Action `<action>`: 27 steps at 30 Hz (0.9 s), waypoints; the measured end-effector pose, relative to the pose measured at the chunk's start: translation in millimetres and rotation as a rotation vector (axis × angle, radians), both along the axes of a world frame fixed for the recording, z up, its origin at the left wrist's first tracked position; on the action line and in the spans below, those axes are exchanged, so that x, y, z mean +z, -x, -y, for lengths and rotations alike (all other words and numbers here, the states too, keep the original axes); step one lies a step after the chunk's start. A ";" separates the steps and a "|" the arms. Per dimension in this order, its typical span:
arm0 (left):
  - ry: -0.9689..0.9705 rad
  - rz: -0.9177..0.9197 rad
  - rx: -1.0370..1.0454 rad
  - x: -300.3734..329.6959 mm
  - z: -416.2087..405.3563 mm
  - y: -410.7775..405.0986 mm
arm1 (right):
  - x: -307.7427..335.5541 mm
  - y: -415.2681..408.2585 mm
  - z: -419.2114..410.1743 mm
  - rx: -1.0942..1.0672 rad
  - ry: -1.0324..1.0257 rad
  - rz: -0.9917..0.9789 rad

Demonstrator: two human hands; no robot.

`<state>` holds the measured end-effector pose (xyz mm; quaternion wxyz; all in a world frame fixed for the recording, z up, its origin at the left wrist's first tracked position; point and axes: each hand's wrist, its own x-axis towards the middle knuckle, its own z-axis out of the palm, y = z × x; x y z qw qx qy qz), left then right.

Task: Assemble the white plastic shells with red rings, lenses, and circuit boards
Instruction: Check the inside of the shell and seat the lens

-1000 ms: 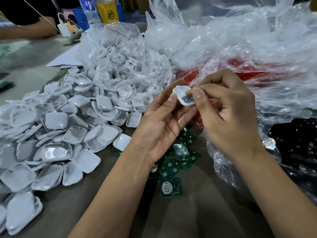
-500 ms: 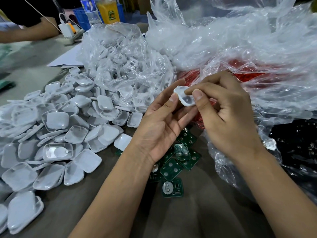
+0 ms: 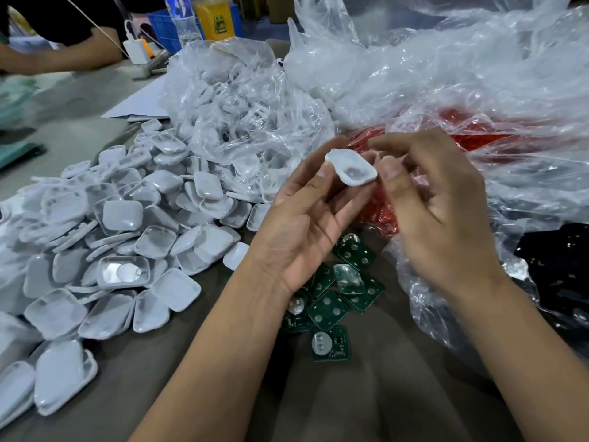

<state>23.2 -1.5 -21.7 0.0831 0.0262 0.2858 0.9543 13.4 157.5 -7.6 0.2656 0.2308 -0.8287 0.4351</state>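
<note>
While bare table (image 3: 366,403) lies open only nearest me, a heap of white shells (image 3: 105,237) crowds the left and plastic bags (image 3: 446,78) close off the far and right sides. My left hand (image 3: 306,224) pinches one shell (image 3: 350,171) by its edge, above the green circuit boards (image 3: 331,304). My right hand (image 3: 436,199), fingers curled, is beside it; whether it touches, I cannot tell. One clear bag holds white parts (image 3: 242,100), another red rings (image 3: 471,135).

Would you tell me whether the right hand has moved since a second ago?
Yes: against the green circuit boards, the right hand has drawn slightly rightward, its thumb no longer covering the white shell.
</note>
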 end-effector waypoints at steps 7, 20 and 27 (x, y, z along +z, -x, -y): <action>-0.064 -0.107 0.118 19.1 34.8 -4.7 | 4.0 -11.2 13.4 0.048 -0.186 0.091; -0.190 -0.084 0.255 26.3 59.5 -6.8 | -5.4 -7.9 76.9 0.310 -0.784 0.297; -0.174 -0.132 0.191 19.7 48.5 -5.8 | -9.2 3.8 36.2 0.336 -0.310 0.459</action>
